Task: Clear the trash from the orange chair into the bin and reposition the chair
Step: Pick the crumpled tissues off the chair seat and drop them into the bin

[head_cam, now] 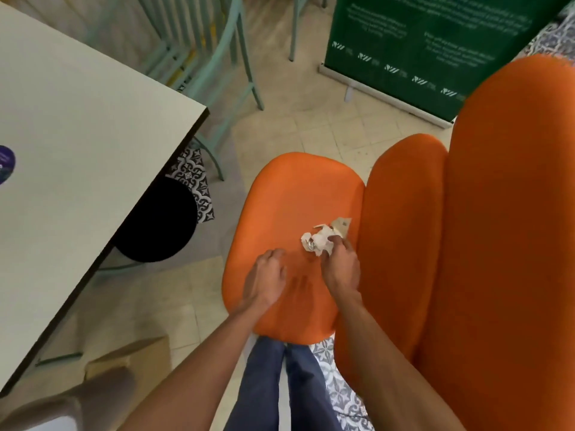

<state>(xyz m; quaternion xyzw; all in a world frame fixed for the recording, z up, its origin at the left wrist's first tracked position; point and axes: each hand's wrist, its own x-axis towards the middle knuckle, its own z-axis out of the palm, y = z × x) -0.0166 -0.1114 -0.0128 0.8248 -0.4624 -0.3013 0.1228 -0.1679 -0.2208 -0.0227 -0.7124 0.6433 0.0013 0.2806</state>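
Head view: looked down over both forearms at an orange chair (289, 194) standing on a pale tiled floor (311, 126).
Orange chair: rounded seat in the middle of the frame, its padded back rising at the right; a taller orange padded form stood just beyond the back at the far right.
Crumpled paper (315, 241): white wad lying on the seat, near the back, toward the right side.
Brown card scrap (342, 225): small flat piece just behind the wad, touching it, close against the chair back.
Right hand (339, 269): fingers curled onto the crumpled paper, pinching its near edge; the wad lay against the seat.
Left hand (264, 278): over the near left part of the seat, knuckles up, fingers loosely bent, holding nothing; whether it touched the seat could not be told.
Surface (77, 119): pale table top with a dark edge, filling the left side; a purple disc (4, 164) lay at its left margin.
Black round object (158, 219): under the table corner, left of the chair; its kind could not be told.
Teal chairs (217, 57): metal frames beyond the table, at top centre.
Green banner (435, 42): stood on the floor at top right, behind the chair.
Cardboard box (130, 356): on the floor at lower left.
Jeans (264, 384): the person's legs, just below the seat's near edge.
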